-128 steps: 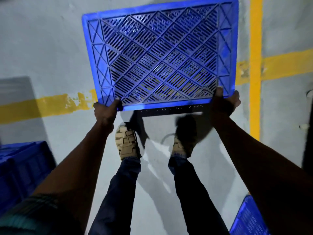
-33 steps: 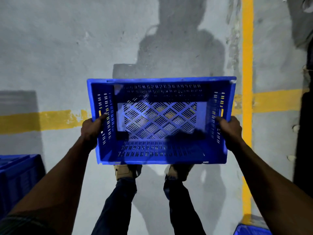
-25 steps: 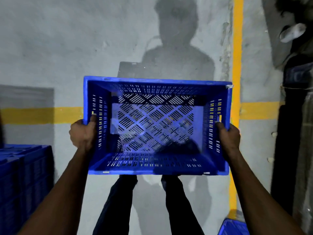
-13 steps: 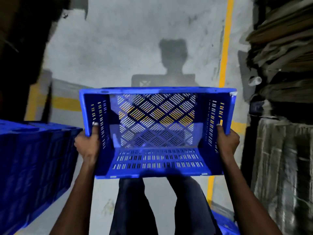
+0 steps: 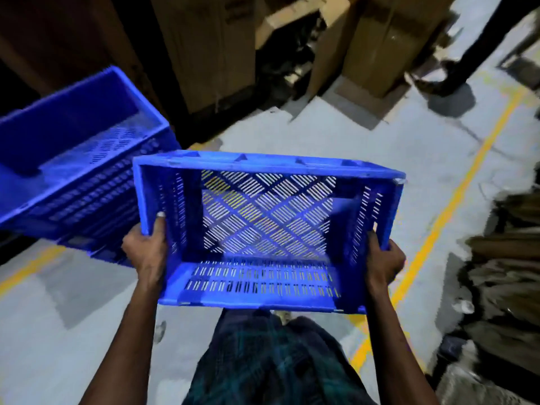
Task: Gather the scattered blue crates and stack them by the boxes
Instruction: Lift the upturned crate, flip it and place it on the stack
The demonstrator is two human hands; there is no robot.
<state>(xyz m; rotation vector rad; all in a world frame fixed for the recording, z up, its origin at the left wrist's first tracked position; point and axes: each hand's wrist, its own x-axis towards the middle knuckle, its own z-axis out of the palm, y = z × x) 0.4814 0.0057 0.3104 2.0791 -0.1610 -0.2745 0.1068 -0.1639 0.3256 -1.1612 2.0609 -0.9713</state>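
Blue moulded plastic crate (image 5: 263, 229), slotted walls and lattice base, slight sheen. Second plastic crate (image 5: 79, 159), same perforated finish. Brown cardboard boxes (image 5: 210, 48), matt. Grey concrete floor (image 5: 336, 133), rough and scuffed, with worn painted yellow lines (image 5: 450, 206). Checked cloth shirt (image 5: 271, 366).

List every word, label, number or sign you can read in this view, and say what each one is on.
None can be read.
Held crate, gripped by left hand and right hand: no text shows.
Stacked crates: no label shows.
Cardboard boxes: dark smudges near the top edge, too blurred to read.
Floor: yellow line only, no lettering.
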